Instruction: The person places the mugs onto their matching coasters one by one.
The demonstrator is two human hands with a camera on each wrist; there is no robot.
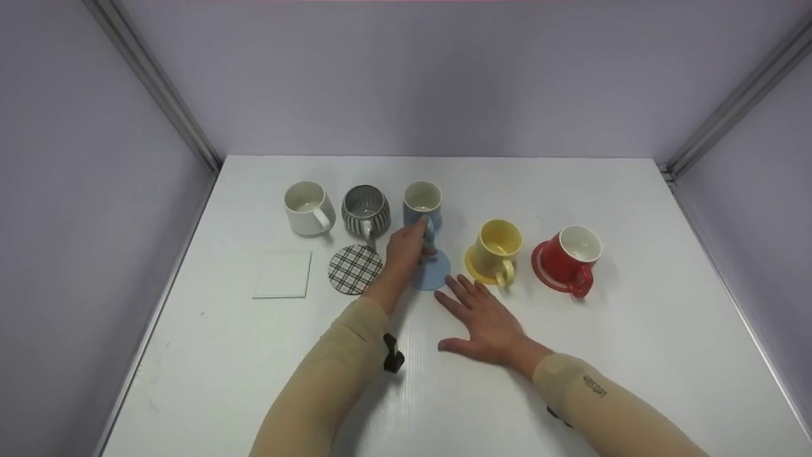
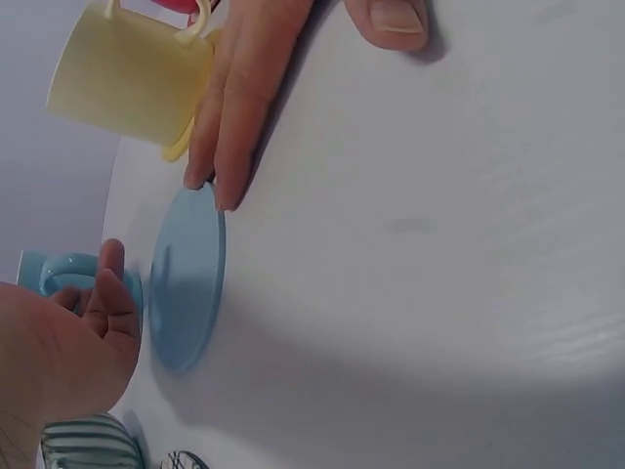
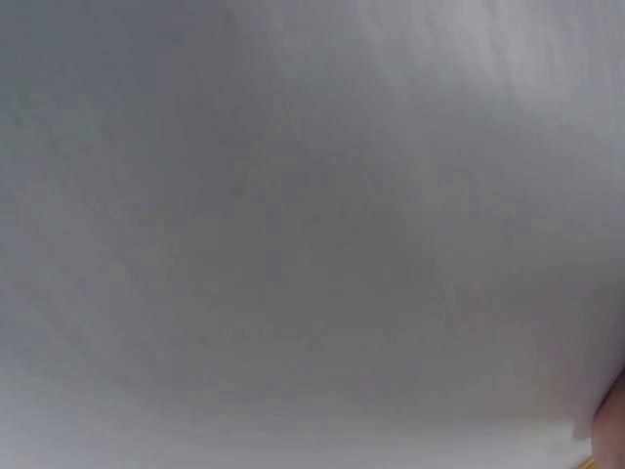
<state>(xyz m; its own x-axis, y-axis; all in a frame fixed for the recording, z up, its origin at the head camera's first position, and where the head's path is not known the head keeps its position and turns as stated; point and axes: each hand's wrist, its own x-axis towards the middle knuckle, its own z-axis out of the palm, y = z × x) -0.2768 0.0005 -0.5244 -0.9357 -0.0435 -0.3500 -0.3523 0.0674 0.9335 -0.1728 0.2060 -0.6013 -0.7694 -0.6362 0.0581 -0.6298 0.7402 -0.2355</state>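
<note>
The blue mug stands upright behind the round blue coaster. My left hand grips the mug at its handle, thumb and fingers curled there; the palm hides part of the grip in the left wrist view. My right hand lies flat and spread on the table, its fingertips touching the near edge of the blue coaster. To the right, the yellow mug sits on a yellow coaster. Only a sliver of the right hand shows in the right wrist view.
On the right a red mug rests on a red coaster. Left of the blue mug stand a striped mug and a white mug. In front of them lie a round plaid coaster and a square white coaster.
</note>
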